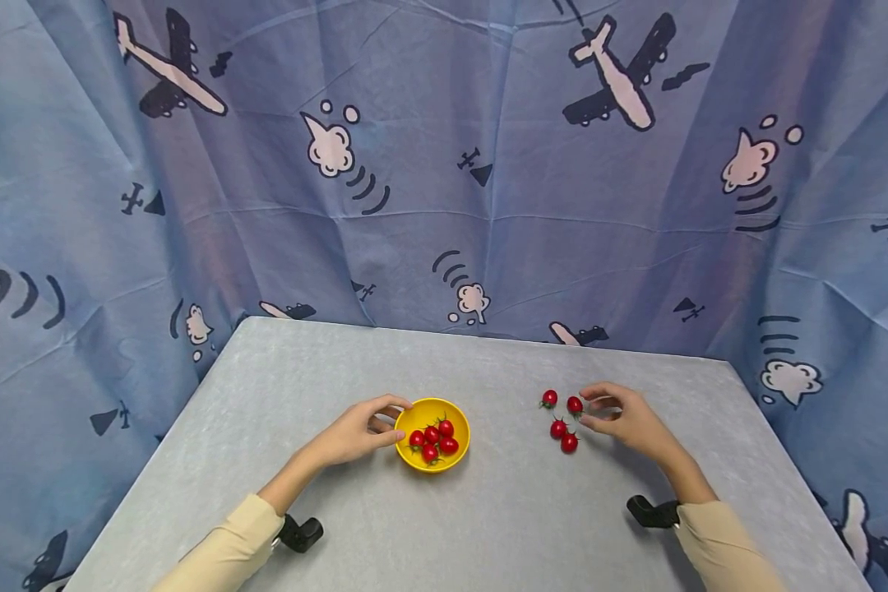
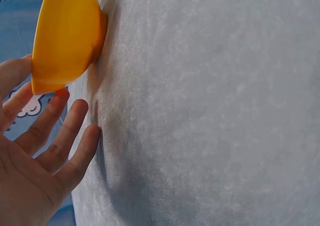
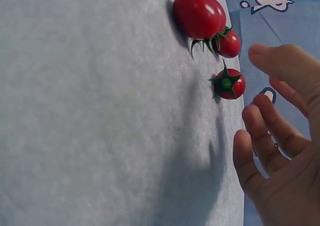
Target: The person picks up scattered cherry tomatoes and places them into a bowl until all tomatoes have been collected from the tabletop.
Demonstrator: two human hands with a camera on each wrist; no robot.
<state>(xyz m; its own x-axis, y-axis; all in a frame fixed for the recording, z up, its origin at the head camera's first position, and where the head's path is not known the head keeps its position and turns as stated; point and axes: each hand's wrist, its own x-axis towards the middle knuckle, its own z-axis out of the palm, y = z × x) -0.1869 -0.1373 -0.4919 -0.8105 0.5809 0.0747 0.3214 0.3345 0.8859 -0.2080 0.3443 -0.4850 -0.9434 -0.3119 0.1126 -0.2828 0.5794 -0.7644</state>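
Several red cherry tomatoes (image 1: 448, 445) with green stems lie in a small yellow bowl (image 1: 462, 436) on the table. My left hand (image 1: 358, 429) holds the bowl at its left rim: the thumb laps over the edge and the fingers lie against the side. In the left wrist view the yellow bowl (image 2: 67, 36) shows from its outside, its contents hidden. To the right, several loose cherry tomatoes (image 1: 550, 399) sit in a loose group. Beside them my right hand (image 1: 625, 419) hovers with thumb and fingers apart, nearest to one tomato (image 3: 231, 84), with nothing between its fingertips.
A pale grey cloth covers the table (image 1: 503, 518). Behind it hangs a blue curtain (image 1: 429, 164) printed with planes and clouds. Black camera mounts, one of them the left mount (image 1: 299, 533), sit at both wrists, close over the tabletop.
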